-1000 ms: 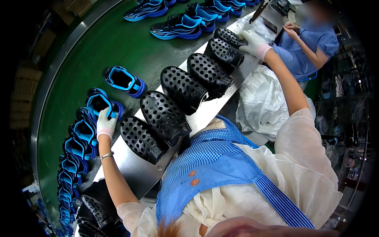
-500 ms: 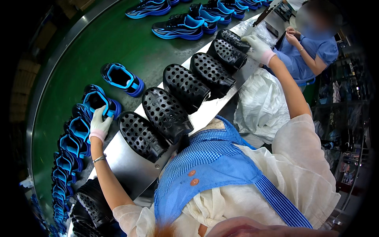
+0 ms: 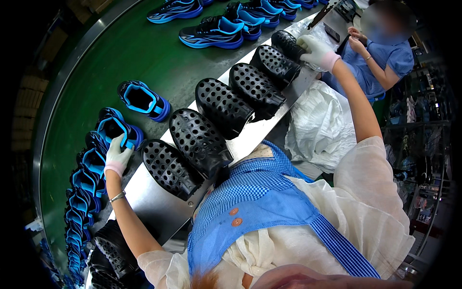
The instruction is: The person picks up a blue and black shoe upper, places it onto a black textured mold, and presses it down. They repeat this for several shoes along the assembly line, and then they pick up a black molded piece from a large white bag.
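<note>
Our left hand (image 3: 117,156), in a white glove, rests on the heel rim of a blue and black sneaker (image 3: 114,131) at the near edge of the green conveyor belt (image 3: 144,53). Its fingers (image 3: 114,144) are curled over that rim, clamped on the shoe. This sneaker stands at the head of a row of blue sneakers (image 3: 82,192) that runs down the left edge of the belt, with another blue sneaker (image 3: 143,100) just beyond it.

Our right hand (image 3: 315,52), also gloved, reaches far out to the last black perforated clog (image 3: 288,44) in a line of clogs (image 3: 221,107) lying on the shiny metal counter (image 3: 154,207). Its fingers (image 3: 304,44) lie on the clog's end; we cannot tell whether they grip it or only press on it.

Beside the counter on the right lies a white bag (image 3: 320,127). Past it sits another person (image 3: 385,58) in a blue shirt, hands held together at the counter's far end. More sneakers (image 3: 211,32) stand on the belt's far side.
</note>
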Tool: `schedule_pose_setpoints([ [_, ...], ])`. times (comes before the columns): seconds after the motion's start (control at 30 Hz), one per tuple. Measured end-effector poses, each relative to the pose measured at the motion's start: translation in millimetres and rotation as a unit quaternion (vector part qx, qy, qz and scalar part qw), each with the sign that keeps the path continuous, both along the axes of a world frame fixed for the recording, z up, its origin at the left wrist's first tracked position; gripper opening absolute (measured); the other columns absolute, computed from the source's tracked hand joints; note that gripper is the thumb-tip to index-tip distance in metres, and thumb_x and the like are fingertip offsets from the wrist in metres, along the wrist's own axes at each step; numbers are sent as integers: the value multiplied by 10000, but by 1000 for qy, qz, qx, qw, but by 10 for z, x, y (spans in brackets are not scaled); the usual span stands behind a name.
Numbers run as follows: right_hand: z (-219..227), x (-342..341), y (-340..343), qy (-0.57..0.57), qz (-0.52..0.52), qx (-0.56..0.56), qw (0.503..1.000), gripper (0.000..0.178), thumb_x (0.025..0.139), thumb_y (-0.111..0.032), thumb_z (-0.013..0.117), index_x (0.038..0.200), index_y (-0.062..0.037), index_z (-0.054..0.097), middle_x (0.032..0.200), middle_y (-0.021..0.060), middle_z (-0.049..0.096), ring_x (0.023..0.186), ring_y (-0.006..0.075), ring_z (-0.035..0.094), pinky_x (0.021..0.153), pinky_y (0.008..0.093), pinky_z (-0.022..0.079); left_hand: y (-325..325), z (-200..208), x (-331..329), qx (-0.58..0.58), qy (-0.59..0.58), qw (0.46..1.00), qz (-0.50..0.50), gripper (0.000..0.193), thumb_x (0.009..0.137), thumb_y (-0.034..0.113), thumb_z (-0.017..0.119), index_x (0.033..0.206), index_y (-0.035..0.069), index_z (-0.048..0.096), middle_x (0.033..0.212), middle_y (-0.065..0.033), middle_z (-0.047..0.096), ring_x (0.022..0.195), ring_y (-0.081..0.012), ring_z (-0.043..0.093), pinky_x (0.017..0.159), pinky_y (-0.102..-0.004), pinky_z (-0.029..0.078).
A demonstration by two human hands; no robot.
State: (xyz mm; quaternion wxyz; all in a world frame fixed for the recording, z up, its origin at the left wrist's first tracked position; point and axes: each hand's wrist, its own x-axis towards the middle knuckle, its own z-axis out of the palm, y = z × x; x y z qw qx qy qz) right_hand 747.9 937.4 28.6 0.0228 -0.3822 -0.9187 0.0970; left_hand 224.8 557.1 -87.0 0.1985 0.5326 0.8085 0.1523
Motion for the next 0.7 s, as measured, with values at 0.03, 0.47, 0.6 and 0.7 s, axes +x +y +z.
schedule_pose_setpoints([
  [0.03, 74, 0, -8, 20, -6, 5, 1000, 380, 701, -75, 653, 1066, -47, 553, 944, 107, 575, 862, 211, 582, 786, 313, 479, -6, 88, 9, 0, -1, 1000, 0, 467, 803, 226, 614, 1219, 27, 539, 1154, -159, 560, 1069, -311, 552, 923, -343, 440],
  [0.47, 606, -2296, -1441, 298, 304, -108, 898, 360, 736, -59, 617, 1092, -31, 574, 980, 99, 619, 905, 205, 627, 802, 316, 513, 371, 1137, 798, 215, -476, 852, 46, 589, 941, 301, 524, 1404, 5, 310, 1296, -180, 470, 1104, -257, 556, 917, -354, 466],
  [0.6, 559, -2889, -1895, 267, 369, -117, 882, 340, 741, -127, 632, 1065, -26, 606, 960, 115, 624, 885, 246, 623, 801, 328, 513, 335, 1067, 877, 267, -763, 588, 37, 602, 946, 425, 478, 1342, -14, 365, 1283, -164, 488, 1168, -247, 503, 994, -345, 409],
  [0.7, 415, -3104, -1971, 211, 377, -194, 881, 422, 734, -216, 636, 1100, -8, 604, 994, 152, 617, 905, 249, 622, 812, 331, 512, 245, 845, 671, 312, -724, 610, 76, 580, 941, 424, 495, 1310, -16, 411, 1241, -146, 517, 1143, -218, 518, 980, -343, 418],
])
